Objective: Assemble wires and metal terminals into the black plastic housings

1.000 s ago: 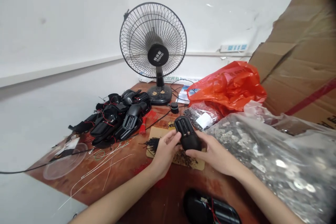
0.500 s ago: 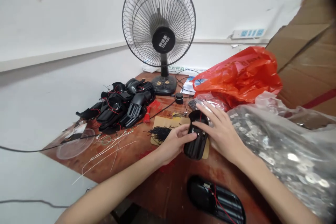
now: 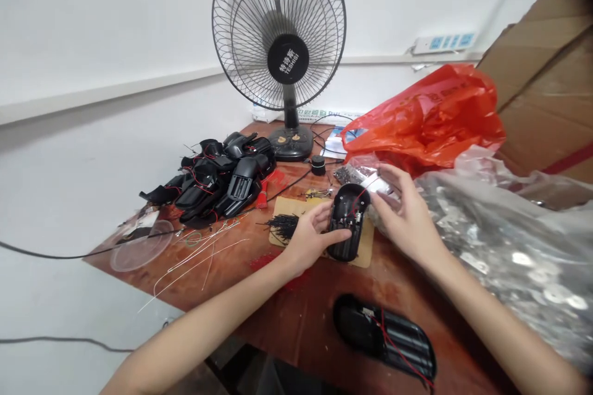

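My left hand (image 3: 309, 236) grips a black plastic housing (image 3: 348, 222) by its left side, thumb across its lower part. The housing stands tilted with its open inside toward me, showing small parts and a red wire. My right hand (image 3: 407, 216) is at the housing's upper right edge, fingers curled, fingertips touching its rim and the red wire. Both hands hover over a small brown cardboard sheet (image 3: 290, 215) with a clump of thin black pieces (image 3: 283, 226) on it.
A pile of similar black housings (image 3: 217, 179) lies at the left. A black desk fan (image 3: 279, 31) stands behind. A red plastic bag (image 3: 426, 117) and a clear bag of metal parts (image 3: 509, 241) fill the right. Another housing (image 3: 386, 336) sits at the near edge. Loose wires (image 3: 199, 256) lie left.
The housing has been turned over from battery slots facing up to its wired inside facing me. My right hand moved from its lower side to its upper right edge. The camera view dropped lower.
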`<control>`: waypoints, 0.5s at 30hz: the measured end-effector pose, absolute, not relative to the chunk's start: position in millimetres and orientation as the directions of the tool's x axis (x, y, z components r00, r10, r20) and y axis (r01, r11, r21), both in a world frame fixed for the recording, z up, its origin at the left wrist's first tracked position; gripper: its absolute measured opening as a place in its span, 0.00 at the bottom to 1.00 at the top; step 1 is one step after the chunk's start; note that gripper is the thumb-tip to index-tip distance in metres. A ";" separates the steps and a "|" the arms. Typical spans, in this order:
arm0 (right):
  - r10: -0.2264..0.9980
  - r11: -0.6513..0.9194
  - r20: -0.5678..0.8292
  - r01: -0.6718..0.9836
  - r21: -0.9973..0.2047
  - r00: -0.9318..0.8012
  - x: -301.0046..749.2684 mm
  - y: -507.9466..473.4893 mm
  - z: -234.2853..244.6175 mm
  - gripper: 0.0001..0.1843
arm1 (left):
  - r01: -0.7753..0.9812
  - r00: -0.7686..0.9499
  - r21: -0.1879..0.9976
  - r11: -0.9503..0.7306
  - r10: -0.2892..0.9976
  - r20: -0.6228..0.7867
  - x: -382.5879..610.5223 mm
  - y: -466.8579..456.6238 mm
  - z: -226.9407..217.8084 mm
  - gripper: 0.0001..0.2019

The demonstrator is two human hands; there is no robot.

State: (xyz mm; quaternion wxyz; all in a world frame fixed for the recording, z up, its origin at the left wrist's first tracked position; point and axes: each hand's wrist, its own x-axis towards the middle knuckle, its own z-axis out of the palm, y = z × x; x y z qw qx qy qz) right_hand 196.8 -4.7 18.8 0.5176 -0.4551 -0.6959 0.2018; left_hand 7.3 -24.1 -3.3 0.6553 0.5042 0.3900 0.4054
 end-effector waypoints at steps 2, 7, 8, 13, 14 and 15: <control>0.914 0.405 0.401 0.242 -0.881 -0.071 197.2 -4.7 18.3 0.27 | -0.134 0.373 0.982 0.136 0.925 -0.077 8.1 -25.0 -4.1 0.45; 0.952 0.244 0.196 0.195 -0.950 -0.236 204.7 -14.1 38.9 0.22 | -0.146 0.338 0.983 0.114 0.939 -0.059 9.6 -26.4 -4.4 0.46; 0.952 0.239 0.188 0.204 -0.949 -0.242 207.1 -16.9 42.0 0.22 | -0.143 0.336 0.983 0.119 0.939 -0.065 10.0 -26.1 -4.5 0.48; 0.968 0.166 0.127 0.170 -0.971 -0.218 212.9 -34.6 28.5 0.26 | -0.130 0.360 0.986 0.106 0.931 -0.053 14.7 -21.5 -1.7 0.50; 0.973 0.139 0.112 0.121 -0.983 -0.202 212.3 -38.6 21.3 0.28 | -0.119 0.376 0.987 0.104 0.925 -0.052 16.2 -20.5 0.0 0.49; 0.977 0.117 0.101 0.074 -0.990 -0.188 211.2 -42.4 13.7 0.31 | -0.099 0.402 0.990 0.102 0.914 -0.054 17.7 -19.8 1.9 0.48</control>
